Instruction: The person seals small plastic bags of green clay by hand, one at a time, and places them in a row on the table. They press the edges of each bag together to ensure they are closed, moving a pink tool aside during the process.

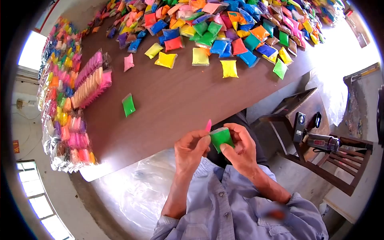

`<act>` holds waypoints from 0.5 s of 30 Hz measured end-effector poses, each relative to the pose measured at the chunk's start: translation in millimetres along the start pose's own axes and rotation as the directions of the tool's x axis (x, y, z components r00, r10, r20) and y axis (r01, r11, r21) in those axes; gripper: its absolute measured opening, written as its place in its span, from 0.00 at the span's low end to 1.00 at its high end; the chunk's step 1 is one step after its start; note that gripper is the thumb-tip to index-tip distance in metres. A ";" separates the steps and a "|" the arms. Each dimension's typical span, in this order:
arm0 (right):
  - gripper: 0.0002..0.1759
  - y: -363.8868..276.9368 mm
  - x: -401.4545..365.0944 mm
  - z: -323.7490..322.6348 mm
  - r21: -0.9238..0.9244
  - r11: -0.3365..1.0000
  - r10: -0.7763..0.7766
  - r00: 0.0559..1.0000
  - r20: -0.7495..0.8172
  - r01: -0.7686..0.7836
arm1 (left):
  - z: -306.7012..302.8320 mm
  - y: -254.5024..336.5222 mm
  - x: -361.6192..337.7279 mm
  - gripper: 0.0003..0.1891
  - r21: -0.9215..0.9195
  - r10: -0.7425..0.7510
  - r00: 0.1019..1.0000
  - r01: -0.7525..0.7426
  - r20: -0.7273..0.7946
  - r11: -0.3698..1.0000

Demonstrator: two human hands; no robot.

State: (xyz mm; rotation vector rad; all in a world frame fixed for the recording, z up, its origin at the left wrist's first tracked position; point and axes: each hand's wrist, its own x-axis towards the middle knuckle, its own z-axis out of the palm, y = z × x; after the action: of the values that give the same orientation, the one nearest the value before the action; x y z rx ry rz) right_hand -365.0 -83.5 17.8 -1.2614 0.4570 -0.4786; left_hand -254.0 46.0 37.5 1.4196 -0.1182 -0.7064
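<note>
A small green packet [222,139] in clear film is held up in front of my chest, just off the table's front edge. My left hand [189,151] is closed, its thumb and fingers pinching the packet's upper left corner. A narrow pink pointed piece [209,125] sticks up beside the left fingertips; what it belongs to is hidden. On the other side, my right hand [241,149] grips the packet's right edge, thumb in front and fingers behind. Another green packet [129,105] lies alone on the brown table [168,96], to the left of my hands.
A large heap of colourful packets [208,36] covers the table's far side. Bagged rows of packets [66,108] line the left edge, beside stacked pink and peach packets [91,82]. To the right, a wooden chair [340,160] and small stand [304,108] carry a flask [323,142].
</note>
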 end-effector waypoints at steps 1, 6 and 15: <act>0.27 -5.3 -0.1 -0.1 -0.053 0.998 0.043 0.999 0.001 -0.043 | 1.6 0.1 -2.0 0.07 -0.006 -0.001 1.000 0.001 0.011 1.000; 0.12 -5.3 -4.3 -0.5 -0.024 0.985 0.170 0.985 0.028 -0.169 | 5.0 -11.7 -5.6 0.05 -0.071 0.037 0.997 -0.032 0.074 0.997; 0.08 -7.0 3.4 -15.5 -0.030 0.986 0.165 0.986 -0.021 -0.165 | -1.6 25.1 -8.3 0.08 0.214 0.149 0.988 -0.155 0.044 0.964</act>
State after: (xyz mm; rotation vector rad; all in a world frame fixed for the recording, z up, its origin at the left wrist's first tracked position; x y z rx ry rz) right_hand -371.7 -99.2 20.6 -1.2388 0.5820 -0.3442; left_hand -250.3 51.2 63.2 1.5904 -0.3319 -0.5992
